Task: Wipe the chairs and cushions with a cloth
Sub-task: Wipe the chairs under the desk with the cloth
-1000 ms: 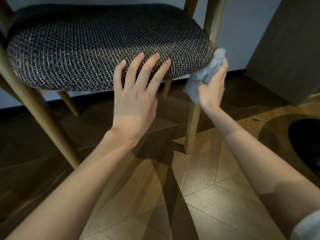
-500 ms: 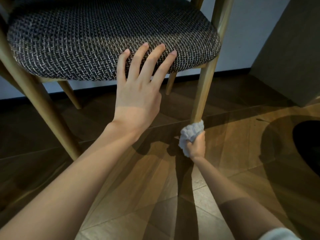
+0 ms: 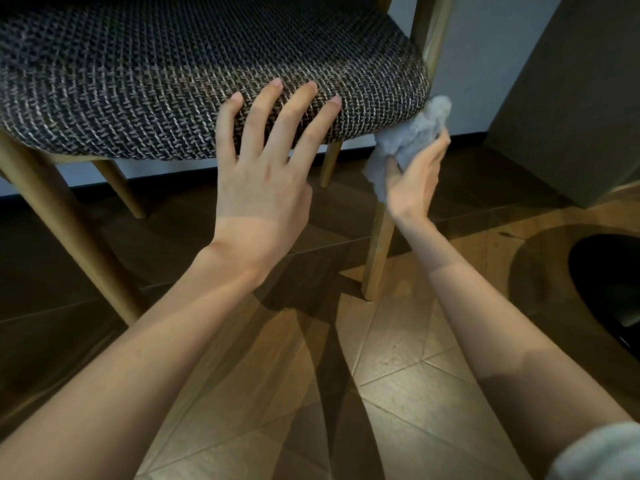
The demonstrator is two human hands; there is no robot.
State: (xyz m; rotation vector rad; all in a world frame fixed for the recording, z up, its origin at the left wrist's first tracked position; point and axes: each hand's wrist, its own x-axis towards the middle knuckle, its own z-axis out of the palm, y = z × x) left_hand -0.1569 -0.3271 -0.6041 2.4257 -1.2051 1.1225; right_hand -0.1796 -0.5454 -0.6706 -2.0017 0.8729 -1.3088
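Observation:
A wooden chair fills the upper left, with a dark woven seat cushion. My left hand rests flat against the cushion's front edge, fingers straight and spread. My right hand grips a crumpled pale grey cloth and presses it on the upper part of the chair's front right leg, just under the cushion's corner. The part of the leg behind the cloth and hand is hidden.
The front left leg slants down at the left, and two rear legs show under the seat. A dark grey cabinet stands at the right. A black round object sits on the wooden floor at the right edge.
My right hand has slid the cloth up the front right leg, from near the floor to just under the cushion. My left hand has stayed on the cushion's edge.

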